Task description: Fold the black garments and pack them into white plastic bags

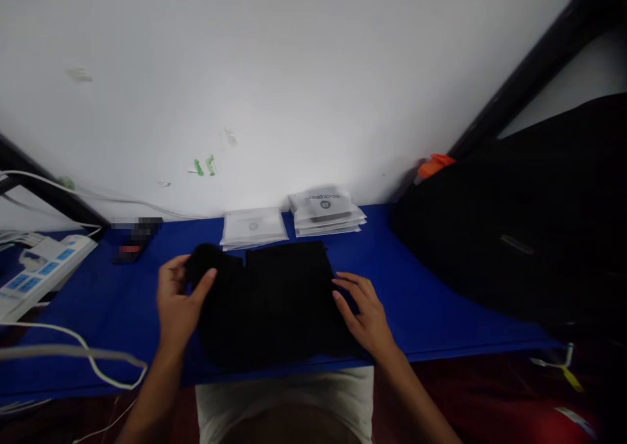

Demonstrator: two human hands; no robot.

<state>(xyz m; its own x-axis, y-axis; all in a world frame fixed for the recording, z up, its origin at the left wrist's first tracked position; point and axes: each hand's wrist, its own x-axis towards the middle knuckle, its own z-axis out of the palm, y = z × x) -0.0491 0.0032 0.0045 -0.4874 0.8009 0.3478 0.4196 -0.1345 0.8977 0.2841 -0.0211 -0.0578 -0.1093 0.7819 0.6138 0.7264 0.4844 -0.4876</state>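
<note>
A black cloth piece [274, 307] lies spread at the front of the blue table, its folds and details lost in the dark. My left hand [181, 294] pinches its far left corner between thumb and fingers, and that corner is bunched up a little. At the right edge of the cloth rests my right hand [360, 307], fingers apart, the tips touching or just beside the border. Just beyond the cloth lie a flat stack of white packets [253, 226] and a taller stack of printed white packets [327, 210].
A white power strip [46, 274] with cables stands at the left. Near it lies a dark, partly blurred object [134, 245]. A large black heap [490, 228] covers the right side, with an orange item [435, 164] behind it. The white wall [294, 91] closes off the back.
</note>
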